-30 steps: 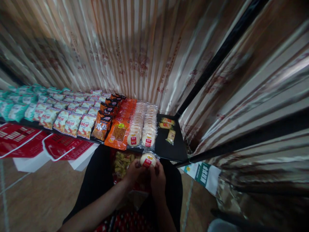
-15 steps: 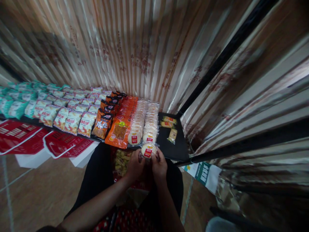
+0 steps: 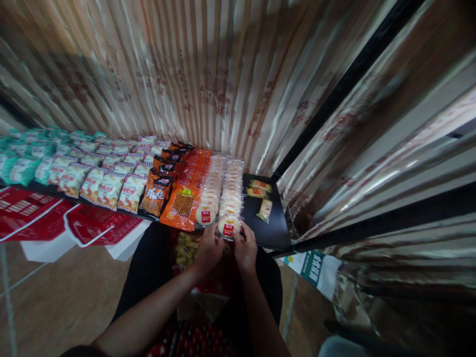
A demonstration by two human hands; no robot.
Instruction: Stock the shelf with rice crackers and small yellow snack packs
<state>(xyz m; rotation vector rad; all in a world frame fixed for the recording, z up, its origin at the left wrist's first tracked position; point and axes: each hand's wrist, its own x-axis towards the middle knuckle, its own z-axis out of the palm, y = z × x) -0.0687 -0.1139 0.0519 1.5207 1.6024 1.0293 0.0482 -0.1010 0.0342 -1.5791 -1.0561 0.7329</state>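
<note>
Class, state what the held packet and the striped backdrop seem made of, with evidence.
Packet: probably clear glossy plastic film; its pale round contents show through. Backdrop: seemingly satin-like striped fabric; it shines along soft folds.

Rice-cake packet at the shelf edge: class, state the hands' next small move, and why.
Probably set the packet at the front of the row behind it and let go: left hand and right hand hold it at the shelf edge, in line with that row.
</note>
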